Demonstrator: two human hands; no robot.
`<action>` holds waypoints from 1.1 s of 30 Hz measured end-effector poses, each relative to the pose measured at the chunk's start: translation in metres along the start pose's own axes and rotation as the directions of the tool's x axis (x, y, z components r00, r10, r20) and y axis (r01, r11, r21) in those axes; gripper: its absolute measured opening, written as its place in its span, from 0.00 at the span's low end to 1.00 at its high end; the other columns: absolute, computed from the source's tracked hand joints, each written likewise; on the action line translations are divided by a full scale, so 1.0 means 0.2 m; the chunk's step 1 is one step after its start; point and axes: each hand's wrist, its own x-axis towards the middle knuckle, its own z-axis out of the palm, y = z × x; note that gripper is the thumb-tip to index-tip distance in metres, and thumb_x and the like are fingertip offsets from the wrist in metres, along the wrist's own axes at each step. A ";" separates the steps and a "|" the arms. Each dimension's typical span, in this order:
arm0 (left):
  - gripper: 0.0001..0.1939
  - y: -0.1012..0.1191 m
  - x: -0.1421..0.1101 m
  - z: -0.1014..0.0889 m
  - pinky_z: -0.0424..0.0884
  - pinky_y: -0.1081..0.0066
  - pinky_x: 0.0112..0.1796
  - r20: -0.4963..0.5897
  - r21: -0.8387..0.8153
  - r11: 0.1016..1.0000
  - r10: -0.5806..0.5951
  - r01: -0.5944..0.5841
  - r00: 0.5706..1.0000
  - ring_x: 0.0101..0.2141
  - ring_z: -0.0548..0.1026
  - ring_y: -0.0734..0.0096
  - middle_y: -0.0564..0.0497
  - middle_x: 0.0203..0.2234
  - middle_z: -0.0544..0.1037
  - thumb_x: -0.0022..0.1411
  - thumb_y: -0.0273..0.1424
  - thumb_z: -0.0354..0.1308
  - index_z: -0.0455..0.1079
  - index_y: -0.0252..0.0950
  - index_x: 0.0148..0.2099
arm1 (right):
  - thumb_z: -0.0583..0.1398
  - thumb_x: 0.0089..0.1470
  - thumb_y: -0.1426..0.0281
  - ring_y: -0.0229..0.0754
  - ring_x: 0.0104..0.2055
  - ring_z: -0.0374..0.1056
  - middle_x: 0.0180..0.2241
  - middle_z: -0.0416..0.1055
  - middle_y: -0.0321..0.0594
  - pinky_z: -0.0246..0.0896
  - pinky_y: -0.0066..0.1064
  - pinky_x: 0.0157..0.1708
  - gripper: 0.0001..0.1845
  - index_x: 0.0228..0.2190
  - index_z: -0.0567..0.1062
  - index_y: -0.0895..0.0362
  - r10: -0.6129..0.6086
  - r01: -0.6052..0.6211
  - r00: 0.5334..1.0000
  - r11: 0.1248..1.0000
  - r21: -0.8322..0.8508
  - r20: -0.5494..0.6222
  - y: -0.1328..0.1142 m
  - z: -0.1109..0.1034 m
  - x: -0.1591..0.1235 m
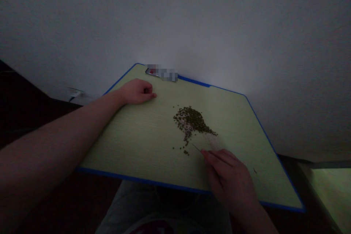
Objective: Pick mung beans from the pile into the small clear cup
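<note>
Thin pale pick [196, 147], long axis slanting up-left, tip just short of a loose heap of small dark green mung beans [192, 120] on a pale green, blue-edged tabletop [142, 146]. Butt end hidden, pinched within the pressed-together fingers of the right hand [227, 179]. Left hand [137, 92] curled shut, empty, near the far edge. Blurred flat object [161, 72] at the back edge, unreadable.

Indoor room: green desk [142, 153], white wall [175, 18]
</note>
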 end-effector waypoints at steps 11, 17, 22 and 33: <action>0.21 0.00 -0.01 0.00 0.55 0.71 0.27 -0.014 0.004 1.000 0.023 -0.023 1.000 0.22 0.63 0.73 0.53 0.18 0.68 0.56 0.47 0.50 0.69 0.35 0.27 | 0.54 0.58 0.78 0.45 0.36 0.71 0.37 0.77 0.47 0.70 0.38 0.38 0.15 0.44 0.76 0.63 0.020 -0.020 1.000 1.000 0.000 -0.008 0.01 0.03 0.04; 0.20 0.01 -0.01 -0.01 0.54 0.72 0.25 -0.012 0.001 1.000 0.021 -0.021 1.000 0.22 0.63 0.74 0.54 0.18 0.68 0.56 0.47 0.51 0.68 0.35 0.26 | 0.53 0.57 0.78 0.44 0.35 0.71 0.37 0.78 0.45 0.71 0.39 0.37 0.16 0.44 0.76 0.60 0.002 -0.002 1.000 1.000 0.008 0.019 0.00 0.00 0.01; 0.20 0.01 -0.01 0.00 0.54 0.72 0.25 -0.026 -0.018 0.999 0.025 -0.026 0.999 0.22 0.63 0.75 0.54 0.17 0.68 0.55 0.47 0.51 0.67 0.35 0.26 | 0.53 0.57 0.78 0.45 0.35 0.72 0.36 0.78 0.46 0.72 0.40 0.36 0.16 0.43 0.77 0.61 0.004 -0.004 1.000 1.000 -0.001 0.014 -0.01 -0.01 0.00; 0.20 0.00 0.00 0.00 0.53 0.72 0.25 -0.005 -0.013 1.000 0.006 -0.006 1.000 0.21 0.63 0.74 0.54 0.18 0.67 0.55 0.47 0.50 0.68 0.35 0.26 | 0.52 0.57 0.78 0.47 0.35 0.72 0.37 0.78 0.47 0.73 0.39 0.35 0.16 0.43 0.77 0.63 -0.026 0.031 0.998 0.994 -0.105 0.049 -0.07 0.02 0.02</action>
